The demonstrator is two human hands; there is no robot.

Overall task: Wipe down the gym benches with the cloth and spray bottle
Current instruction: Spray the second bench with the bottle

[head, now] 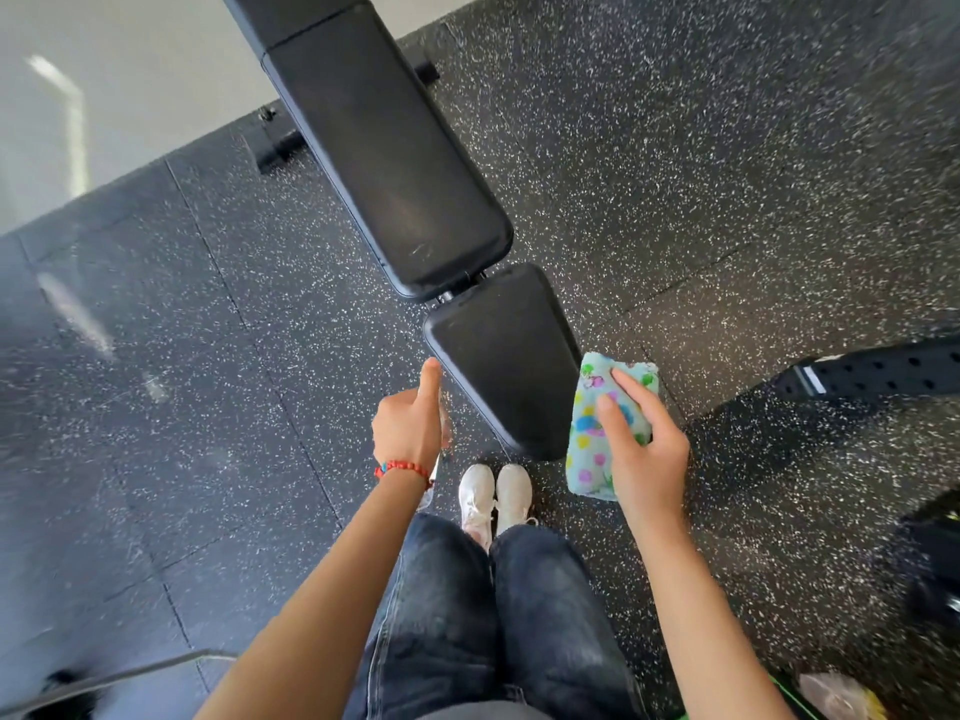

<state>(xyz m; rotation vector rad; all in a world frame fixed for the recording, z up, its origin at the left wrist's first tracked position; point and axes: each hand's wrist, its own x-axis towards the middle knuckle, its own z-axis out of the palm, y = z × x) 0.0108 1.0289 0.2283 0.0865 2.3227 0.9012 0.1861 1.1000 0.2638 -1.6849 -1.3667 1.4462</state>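
Softly, right hand (pixel 647 449) grips fluffy dotted cloth (pixel 597 439) beside smooth padded bench (pixel 498 356).

The black bench (pixel 415 200) runs from the near middle away to the far left, barring the way straight ahead. Speckled floor (pixel 701 174) lies open on both its sides. A perforated black bar (pixel 878 368) juts in from the right, and dark gear (pixel 935 563) crowds the near right edge.

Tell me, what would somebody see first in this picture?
Probably the bright dotted cloth, folded and gripped by the right hand beside the near end of the black bench. Next the left hand with its red bracelet, and the white shoes below on the speckled floor.
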